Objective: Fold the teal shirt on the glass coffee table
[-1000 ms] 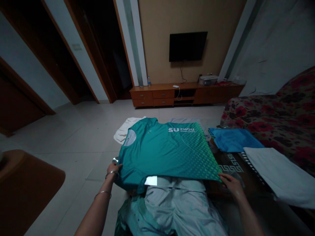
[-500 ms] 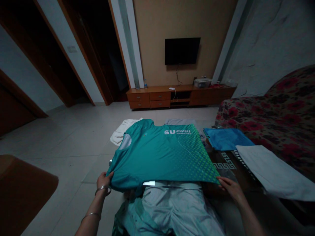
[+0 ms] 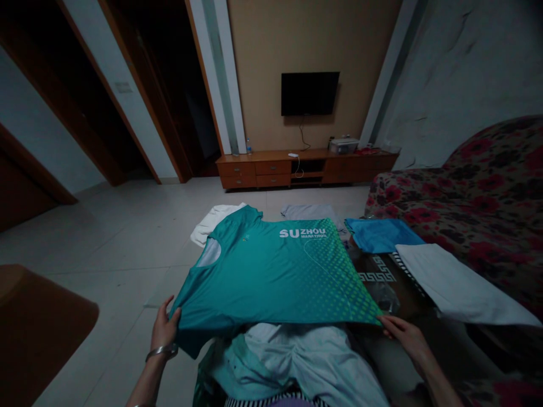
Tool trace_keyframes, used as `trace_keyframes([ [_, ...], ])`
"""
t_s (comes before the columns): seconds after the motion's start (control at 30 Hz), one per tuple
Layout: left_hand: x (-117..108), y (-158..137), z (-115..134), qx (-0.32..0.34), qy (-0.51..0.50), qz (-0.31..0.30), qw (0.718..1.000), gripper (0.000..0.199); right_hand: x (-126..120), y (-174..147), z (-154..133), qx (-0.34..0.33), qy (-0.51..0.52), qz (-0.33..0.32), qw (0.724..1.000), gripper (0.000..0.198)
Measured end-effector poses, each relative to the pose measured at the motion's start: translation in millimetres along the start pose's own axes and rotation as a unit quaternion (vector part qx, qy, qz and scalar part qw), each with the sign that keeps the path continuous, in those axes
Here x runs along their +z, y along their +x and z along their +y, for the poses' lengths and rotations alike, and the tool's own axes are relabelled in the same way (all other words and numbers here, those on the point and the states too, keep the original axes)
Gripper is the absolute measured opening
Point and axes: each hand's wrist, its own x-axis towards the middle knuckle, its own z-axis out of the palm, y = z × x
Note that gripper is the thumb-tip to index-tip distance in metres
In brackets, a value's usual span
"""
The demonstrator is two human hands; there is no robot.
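Far ahead of me a black TV (image 3: 310, 94) hangs above a long wooden cabinet (image 3: 297, 168). On my right sits a floral sofa (image 3: 466, 192), with a blue cloth (image 3: 379, 234) and a white cloth (image 3: 453, 282) nearer me.

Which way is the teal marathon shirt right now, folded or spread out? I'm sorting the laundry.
Spread out. The teal shirt lies flat and full width, the left hand and right hand each holding a near corner.

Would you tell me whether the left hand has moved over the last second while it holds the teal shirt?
Yes. The left hand, gripping the teal shirt, has drawn back toward the person and outward: its near corner now covers more of the pale grey garment beneath.
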Motion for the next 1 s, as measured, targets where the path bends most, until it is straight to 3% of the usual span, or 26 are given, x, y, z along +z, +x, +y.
trace_keyframes([
  [0.23, -31, -12, 6, 0.005, -0.064, -0.115, 0.991, 0.053, -1, -20, 5, -0.134, -0.054, 0.030, 0.989, 0.042],
  [0.37, -45, -19, 14, 0.006, -0.030, -0.138, 0.990, 0.059, 5, -22, 15, -0.221, -0.103, 0.085, 0.966, 0.038],
  [0.53, -55, -27, 13, 0.083, 0.031, -0.050, 0.995, 0.034, 7, -25, 18, -0.257, -0.120, 0.123, 0.951, 0.036],
  [0.7, -56, -35, 7, 0.192, 0.049, 0.036, 0.980, 0.038, 3, -37, 9, -0.264, -0.118, 0.129, 0.948, 0.036],
  [1.0, -78, -56, 33, 0.186, 0.003, 0.033, 0.982, 0.031, -23, -69, -6, -0.254, -0.104, 0.099, 0.957, 0.038],
])
